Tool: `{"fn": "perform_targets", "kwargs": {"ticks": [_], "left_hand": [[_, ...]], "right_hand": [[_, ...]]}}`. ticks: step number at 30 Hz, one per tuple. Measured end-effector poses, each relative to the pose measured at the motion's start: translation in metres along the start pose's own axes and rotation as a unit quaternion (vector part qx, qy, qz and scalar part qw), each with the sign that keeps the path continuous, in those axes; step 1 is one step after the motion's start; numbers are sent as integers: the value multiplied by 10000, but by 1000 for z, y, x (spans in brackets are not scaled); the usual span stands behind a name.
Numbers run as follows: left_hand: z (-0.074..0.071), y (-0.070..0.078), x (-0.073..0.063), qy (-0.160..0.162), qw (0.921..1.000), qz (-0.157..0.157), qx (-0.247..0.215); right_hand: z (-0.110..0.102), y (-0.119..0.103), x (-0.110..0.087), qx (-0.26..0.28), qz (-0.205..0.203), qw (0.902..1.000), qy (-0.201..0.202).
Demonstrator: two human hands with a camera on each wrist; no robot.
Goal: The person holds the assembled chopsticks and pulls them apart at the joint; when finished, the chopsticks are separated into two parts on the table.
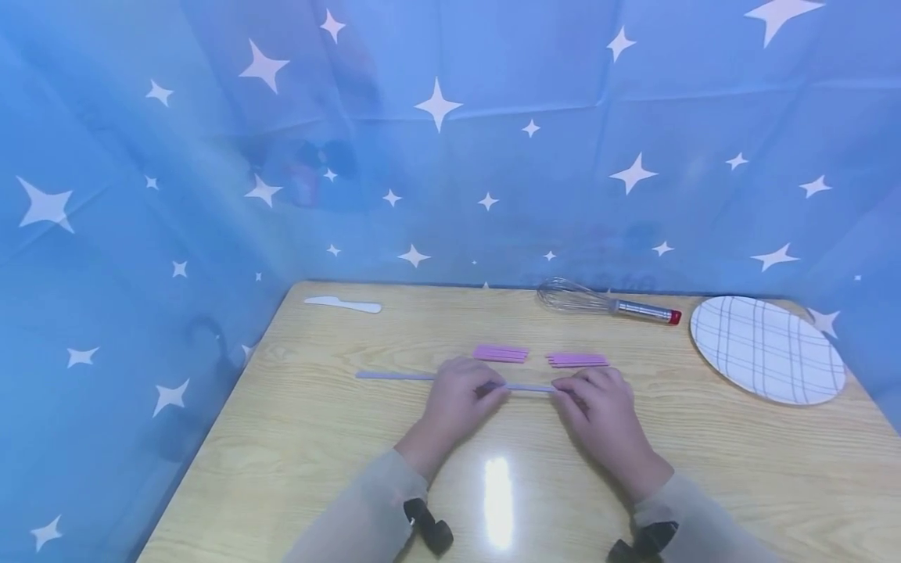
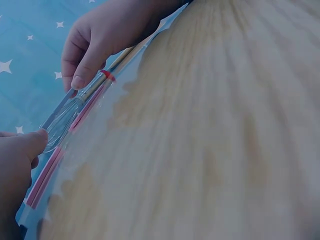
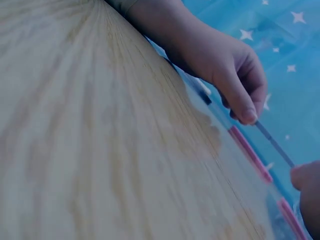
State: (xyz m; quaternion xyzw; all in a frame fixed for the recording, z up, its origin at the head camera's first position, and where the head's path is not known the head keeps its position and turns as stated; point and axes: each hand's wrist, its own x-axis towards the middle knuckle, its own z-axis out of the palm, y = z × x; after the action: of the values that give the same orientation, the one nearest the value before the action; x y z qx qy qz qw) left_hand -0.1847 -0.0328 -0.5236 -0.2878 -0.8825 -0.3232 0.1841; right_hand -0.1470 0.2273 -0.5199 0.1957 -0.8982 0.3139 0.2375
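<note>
A long, thin lavender stick runs left to right across the front of my hands. My left hand pinches it partway along, and its left part sticks out beyond that hand. The right hand pinches it near its right end, between thumb and fingers. Between the two hands a short stretch of the stick shows in the right wrist view. Just beyond the hands lie two small groups of pink sticks, a left group and a right group, each of several laid side by side.
A white plastic knife lies at the back left of the wooden table. At the back is a wire whisk with a red-tipped handle. A white checked oval plate sits at the right. Behind hangs a blue star-patterned cloth.
</note>
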Motion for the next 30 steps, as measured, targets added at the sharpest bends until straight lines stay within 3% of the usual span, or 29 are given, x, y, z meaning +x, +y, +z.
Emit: {"fn": "perform_targets", "kwargs": {"ticks": [14,19,30], "left_hand": [[15,6,16,-108,9999,22,121],[13,9,15,50,10000,62,48],[16,9,15,-76,9999,-123,-76]], "right_hand": [[-8,12,-2,-173,84,9996,185],[-7,12,-1,-78,93,9998,160],[-6,19,-2,-7,304,9995,58]]}}
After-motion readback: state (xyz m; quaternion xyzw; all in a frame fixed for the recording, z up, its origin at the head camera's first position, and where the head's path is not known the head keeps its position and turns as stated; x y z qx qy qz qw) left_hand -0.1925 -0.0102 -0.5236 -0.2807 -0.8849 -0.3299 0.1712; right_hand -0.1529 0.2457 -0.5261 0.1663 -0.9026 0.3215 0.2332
